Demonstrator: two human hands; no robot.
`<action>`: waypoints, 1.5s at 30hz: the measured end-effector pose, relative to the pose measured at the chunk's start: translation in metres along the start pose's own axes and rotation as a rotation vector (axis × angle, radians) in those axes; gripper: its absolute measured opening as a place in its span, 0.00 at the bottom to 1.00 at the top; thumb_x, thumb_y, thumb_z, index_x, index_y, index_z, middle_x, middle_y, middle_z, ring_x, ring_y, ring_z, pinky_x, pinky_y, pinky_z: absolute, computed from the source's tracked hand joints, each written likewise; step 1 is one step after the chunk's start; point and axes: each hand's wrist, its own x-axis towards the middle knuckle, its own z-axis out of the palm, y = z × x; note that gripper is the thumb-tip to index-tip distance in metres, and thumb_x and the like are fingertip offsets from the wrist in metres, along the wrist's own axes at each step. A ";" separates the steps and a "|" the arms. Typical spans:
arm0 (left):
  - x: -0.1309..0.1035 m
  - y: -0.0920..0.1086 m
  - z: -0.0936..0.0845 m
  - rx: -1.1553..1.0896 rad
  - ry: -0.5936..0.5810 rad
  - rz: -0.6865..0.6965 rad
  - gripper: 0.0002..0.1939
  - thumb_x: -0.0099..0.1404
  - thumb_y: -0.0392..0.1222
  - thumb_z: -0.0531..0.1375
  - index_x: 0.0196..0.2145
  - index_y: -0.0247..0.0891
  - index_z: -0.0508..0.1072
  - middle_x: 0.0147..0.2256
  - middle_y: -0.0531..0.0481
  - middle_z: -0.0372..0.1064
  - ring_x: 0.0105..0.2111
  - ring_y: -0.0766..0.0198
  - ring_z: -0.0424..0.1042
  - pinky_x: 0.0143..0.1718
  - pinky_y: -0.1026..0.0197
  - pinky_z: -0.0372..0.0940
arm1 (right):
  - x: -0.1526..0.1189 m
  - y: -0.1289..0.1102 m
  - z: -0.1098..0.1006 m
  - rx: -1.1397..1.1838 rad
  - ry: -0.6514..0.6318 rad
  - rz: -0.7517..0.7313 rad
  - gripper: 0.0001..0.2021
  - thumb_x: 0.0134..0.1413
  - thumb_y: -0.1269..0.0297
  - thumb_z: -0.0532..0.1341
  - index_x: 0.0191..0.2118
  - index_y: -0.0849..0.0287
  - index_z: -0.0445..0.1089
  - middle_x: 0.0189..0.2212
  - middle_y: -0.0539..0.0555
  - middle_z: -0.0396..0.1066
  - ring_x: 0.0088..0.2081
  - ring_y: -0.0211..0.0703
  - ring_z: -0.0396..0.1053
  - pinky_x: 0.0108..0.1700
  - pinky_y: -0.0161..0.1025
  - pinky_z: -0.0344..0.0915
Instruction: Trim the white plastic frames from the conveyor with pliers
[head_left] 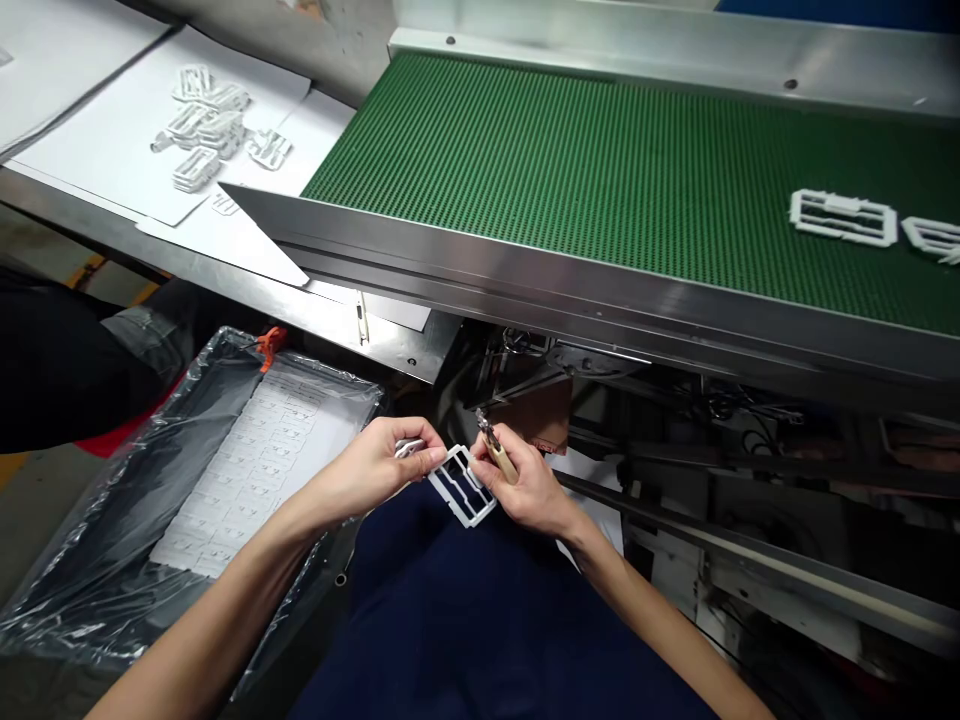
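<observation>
A white plastic frame (463, 505) with slotted openings is held over my lap, tilted. My left hand (394, 460) is closed, pinching its upper left edge between thumb and fingers. Another bit of white plastic (407, 448) shows at the left fingers; I cannot tell whether it is a separate part. My right hand (529, 485) is closed around a small hand tool (502, 460) with a beige handle and a metal end pointing up and away. The thumb and fingertips of that hand also touch the frame's right side.
A green conveyor belt (570, 170) with metal side rails runs ahead, carrying white frames (844, 218) at right. Stacked white frames (202, 125) lie on paper at upper left. A plastic-lined bin (97, 560) holds rows of flat white parts (247, 470). A person's dark-clothed leg (67, 360) is at left.
</observation>
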 end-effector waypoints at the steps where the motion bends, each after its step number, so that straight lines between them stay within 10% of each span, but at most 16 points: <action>1: 0.000 0.001 -0.001 0.052 0.003 0.015 0.13 0.61 0.48 0.57 0.28 0.35 0.71 0.24 0.52 0.65 0.25 0.63 0.63 0.27 0.63 0.57 | 0.001 0.001 0.000 0.006 -0.013 0.003 0.03 0.56 0.65 0.55 0.35 0.58 0.60 0.26 0.46 0.61 0.26 0.32 0.57 0.31 0.32 0.56; 13: 0.004 -0.001 -0.001 0.033 -0.235 0.304 0.09 0.65 0.41 0.54 0.30 0.34 0.67 0.35 0.46 0.67 0.35 0.61 0.66 0.37 0.61 0.60 | 0.003 0.020 0.012 0.358 -0.206 0.013 0.09 0.54 0.60 0.58 0.35 0.58 0.58 0.26 0.46 0.57 0.26 0.32 0.55 0.29 0.32 0.55; 27: -0.007 0.009 0.004 0.166 -0.239 0.230 0.07 0.65 0.37 0.53 0.29 0.36 0.66 0.31 0.52 0.65 0.32 0.64 0.63 0.34 0.62 0.57 | -0.009 -0.039 -0.065 -0.821 -0.423 -0.073 0.15 0.46 0.71 0.56 0.43 0.57 0.63 0.33 0.52 0.65 0.34 0.41 0.61 0.37 0.38 0.57; 45: 0.006 0.039 0.018 0.422 -0.261 0.196 0.07 0.61 0.35 0.52 0.25 0.39 0.62 0.22 0.58 0.58 0.22 0.68 0.56 0.23 0.65 0.51 | -0.006 -0.038 -0.081 -0.867 -0.556 -0.055 0.17 0.46 0.69 0.54 0.46 0.58 0.63 0.36 0.54 0.66 0.38 0.44 0.63 0.40 0.41 0.57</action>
